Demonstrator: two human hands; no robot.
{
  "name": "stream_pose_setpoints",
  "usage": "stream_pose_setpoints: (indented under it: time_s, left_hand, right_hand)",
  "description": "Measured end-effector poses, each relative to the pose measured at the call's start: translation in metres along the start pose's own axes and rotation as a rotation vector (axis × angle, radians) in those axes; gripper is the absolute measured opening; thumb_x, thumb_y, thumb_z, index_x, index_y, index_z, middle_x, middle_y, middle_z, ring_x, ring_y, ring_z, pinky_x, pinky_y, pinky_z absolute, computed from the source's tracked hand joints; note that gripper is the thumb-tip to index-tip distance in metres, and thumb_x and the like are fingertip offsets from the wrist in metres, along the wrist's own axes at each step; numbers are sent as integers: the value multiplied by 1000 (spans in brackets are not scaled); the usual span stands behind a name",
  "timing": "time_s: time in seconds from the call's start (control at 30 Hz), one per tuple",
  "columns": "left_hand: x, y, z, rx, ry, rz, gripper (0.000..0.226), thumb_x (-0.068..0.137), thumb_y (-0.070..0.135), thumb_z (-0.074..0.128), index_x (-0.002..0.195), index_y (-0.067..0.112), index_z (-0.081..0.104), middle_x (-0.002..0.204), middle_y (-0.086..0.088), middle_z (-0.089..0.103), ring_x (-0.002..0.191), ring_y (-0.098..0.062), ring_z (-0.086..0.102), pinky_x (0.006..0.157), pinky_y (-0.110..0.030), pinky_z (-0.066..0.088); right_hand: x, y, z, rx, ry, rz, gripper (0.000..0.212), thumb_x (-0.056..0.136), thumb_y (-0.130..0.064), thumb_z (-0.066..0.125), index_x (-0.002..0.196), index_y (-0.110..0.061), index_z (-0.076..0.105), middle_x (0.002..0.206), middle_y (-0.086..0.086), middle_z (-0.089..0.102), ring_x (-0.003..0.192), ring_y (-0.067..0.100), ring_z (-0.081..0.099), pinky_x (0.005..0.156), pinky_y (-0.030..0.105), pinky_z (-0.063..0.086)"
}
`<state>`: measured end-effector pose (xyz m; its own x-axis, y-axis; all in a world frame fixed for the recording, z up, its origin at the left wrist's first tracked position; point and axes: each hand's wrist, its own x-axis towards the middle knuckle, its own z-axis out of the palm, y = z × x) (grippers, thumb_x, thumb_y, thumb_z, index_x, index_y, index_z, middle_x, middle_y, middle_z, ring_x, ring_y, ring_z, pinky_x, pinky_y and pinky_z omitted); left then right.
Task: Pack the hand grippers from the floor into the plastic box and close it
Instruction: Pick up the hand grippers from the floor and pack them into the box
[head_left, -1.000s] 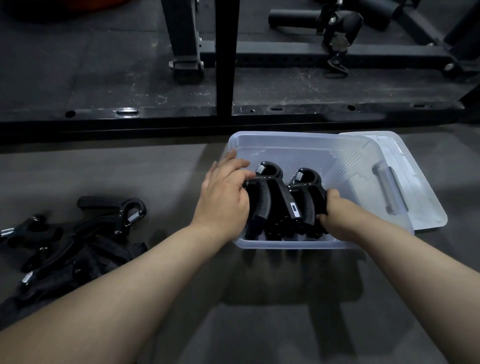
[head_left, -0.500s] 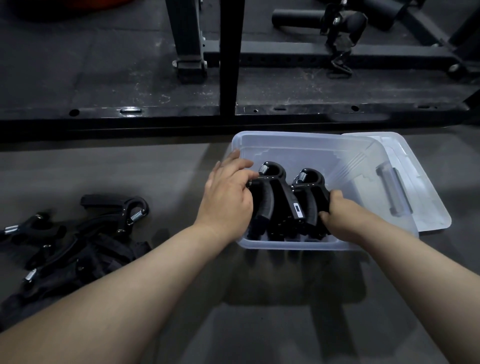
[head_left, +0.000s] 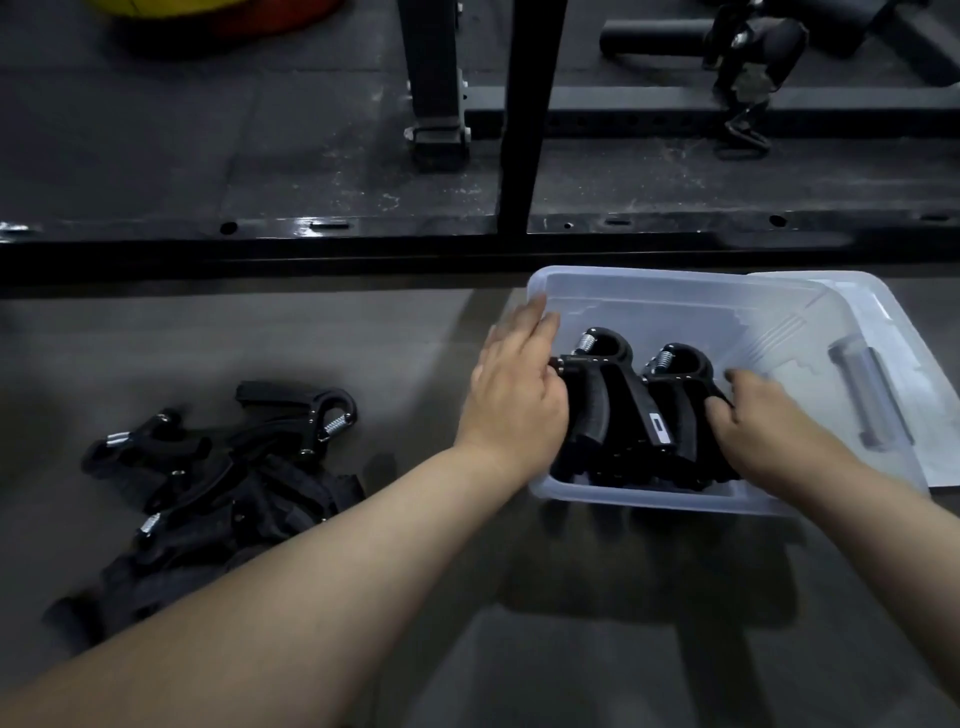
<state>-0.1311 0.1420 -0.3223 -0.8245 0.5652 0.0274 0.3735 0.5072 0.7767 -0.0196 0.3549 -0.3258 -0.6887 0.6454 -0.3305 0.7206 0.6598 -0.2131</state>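
A clear plastic box (head_left: 649, 499) stands open on the grey floor, its lid (head_left: 914, 332) lying under its right side. Two black hand grippers stand side by side in the box, springs up: the left one (head_left: 597, 395) and the right one (head_left: 675, 389). My left hand (head_left: 514, 395) lies over the box's left wall with fingers stretched out, its thumb side touching the left gripper. My right hand (head_left: 763, 421) curls round the right gripper's outer handle. A pile of several more hand grippers (head_left: 223, 457) lies on the floor to the left.
A black rack base rail (head_left: 363, 244) runs across just behind the box, with an upright post (head_left: 519, 114) rising from it. A padded roller bar (head_left: 675, 31) and a yellow-red ball (head_left: 218, 10) sit farther back.
My left hand's fingers have uncurled from the left gripper's top and stretched toward the box's far-left corner. My right hand stays at the right gripper. The grippers have not moved.
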Motion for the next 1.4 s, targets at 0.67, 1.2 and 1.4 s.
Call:
stream_pose_setpoints:
  time_s: [0.67, 1.2, 1.4]
  left_hand:
    - [-11, -5, -16, -103, -100, -81, 76, 94, 8, 51, 157, 20, 11, 165, 9, -1, 150, -6, -2, 123, -29, 10]
    - [-56, -189, -93, 534, 176, -576, 57, 88, 23, 54, 142, 8, 45, 152, -14, 36, 144, -32, 26, 119, -42, 13]
    - [-50, -197, -89, 650, -83, -619, 56, 93, 47, 49, 138, 15, 41, 146, -10, 34, 139, -36, 23, 110, -46, 25]
  right_hand:
    - [-48, -150, 20, 509, 52, -467, 51, 99, -15, 41, 149, -21, 38, 153, -4, 39, 141, 9, 33, 115, 25, 24]
    - [-49, -175, 44, 129, 77, -440, 54, 102, -29, 36, 152, -12, 24, 162, -11, -16, 148, 24, 13, 113, 45, 25]
    - [-53, -176, 43, 164, 95, -435, 51, 102, -29, 36, 150, -13, 28, 162, -14, -15, 147, 23, 19, 109, 44, 30]
